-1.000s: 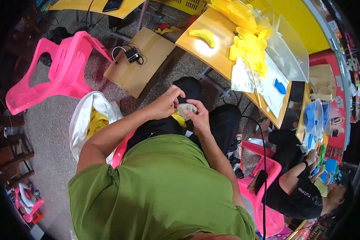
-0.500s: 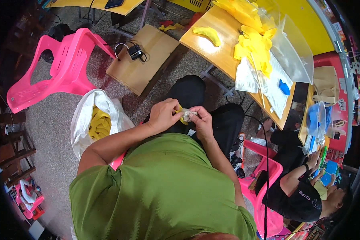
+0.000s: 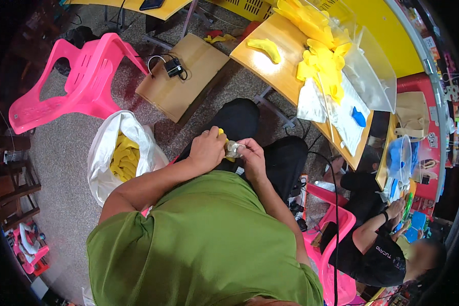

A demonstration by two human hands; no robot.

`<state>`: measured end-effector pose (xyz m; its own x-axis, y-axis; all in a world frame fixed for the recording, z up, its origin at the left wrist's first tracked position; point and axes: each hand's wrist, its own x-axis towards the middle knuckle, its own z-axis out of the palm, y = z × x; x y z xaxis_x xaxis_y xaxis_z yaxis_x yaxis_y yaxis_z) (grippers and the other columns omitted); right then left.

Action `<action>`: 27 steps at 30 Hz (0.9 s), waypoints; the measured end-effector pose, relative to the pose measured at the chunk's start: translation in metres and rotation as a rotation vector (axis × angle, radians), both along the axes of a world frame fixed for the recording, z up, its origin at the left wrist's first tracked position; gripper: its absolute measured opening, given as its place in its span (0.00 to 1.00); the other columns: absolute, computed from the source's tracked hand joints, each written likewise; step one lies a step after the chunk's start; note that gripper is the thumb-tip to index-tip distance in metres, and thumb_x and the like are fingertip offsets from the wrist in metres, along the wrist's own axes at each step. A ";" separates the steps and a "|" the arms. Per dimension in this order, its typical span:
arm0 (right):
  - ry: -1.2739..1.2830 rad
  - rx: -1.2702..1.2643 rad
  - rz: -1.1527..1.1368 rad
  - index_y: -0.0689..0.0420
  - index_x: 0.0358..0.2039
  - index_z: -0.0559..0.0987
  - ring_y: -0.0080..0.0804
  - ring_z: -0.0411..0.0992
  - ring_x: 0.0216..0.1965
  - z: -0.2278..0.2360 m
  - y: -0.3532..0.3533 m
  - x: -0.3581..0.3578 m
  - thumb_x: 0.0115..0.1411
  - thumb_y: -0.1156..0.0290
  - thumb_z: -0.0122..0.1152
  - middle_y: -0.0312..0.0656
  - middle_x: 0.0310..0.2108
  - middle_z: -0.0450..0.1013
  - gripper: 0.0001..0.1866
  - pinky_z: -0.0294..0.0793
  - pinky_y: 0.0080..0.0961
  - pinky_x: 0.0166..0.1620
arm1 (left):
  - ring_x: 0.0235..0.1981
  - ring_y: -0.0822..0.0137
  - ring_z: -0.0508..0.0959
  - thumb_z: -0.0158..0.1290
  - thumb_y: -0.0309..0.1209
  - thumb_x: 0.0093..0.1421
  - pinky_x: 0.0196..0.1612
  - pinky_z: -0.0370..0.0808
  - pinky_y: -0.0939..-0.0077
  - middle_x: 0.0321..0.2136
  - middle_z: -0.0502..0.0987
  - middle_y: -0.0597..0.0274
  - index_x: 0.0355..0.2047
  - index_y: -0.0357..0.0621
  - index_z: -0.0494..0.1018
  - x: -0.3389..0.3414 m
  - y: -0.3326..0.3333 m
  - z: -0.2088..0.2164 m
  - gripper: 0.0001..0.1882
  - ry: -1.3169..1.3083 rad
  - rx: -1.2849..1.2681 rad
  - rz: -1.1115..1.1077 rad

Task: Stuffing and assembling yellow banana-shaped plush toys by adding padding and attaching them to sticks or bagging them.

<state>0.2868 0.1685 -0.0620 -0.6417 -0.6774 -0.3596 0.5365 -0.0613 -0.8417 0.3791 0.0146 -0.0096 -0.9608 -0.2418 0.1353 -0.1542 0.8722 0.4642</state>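
Over my lap, my left hand (image 3: 208,150) is closed around a small yellow fabric piece (image 3: 221,131), mostly hidden by the fingers. My right hand (image 3: 253,160) pinches a whitish tuft of stuffing (image 3: 233,149) against the yellow piece. How far the tuft sits inside the fabric cannot be seen. To the left of my lap stands a white sack (image 3: 98,166) with several yellow fabric pieces (image 3: 125,159) in it. A plump yellow banana-shaped piece (image 3: 265,49) lies on the wooden table (image 3: 289,38) ahead on the right.
Flat yellow pieces (image 3: 321,66) are heaped on that table beside clear plastic bins (image 3: 371,71), a thin stick and a blue piece (image 3: 358,117). A cardboard box (image 3: 186,76) carries a black adapter (image 3: 173,67). A pink chair (image 3: 86,76) stands left; a co-worker (image 3: 375,245) sits right.
My left fingers have closed further over the yellow piece, so less of it shows. My right fingers have shifted on the tuft. The whole view has moved slightly.
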 end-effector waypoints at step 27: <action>1.419 0.456 0.085 0.58 0.23 0.73 0.42 0.71 0.24 0.041 -0.027 0.008 0.45 0.75 0.63 0.44 0.22 0.69 0.06 0.70 0.35 0.24 | 0.32 0.49 0.74 0.51 0.28 0.53 0.34 0.69 0.59 0.26 0.73 0.50 0.27 0.37 0.69 0.000 -0.008 -0.025 0.06 -0.042 0.608 0.168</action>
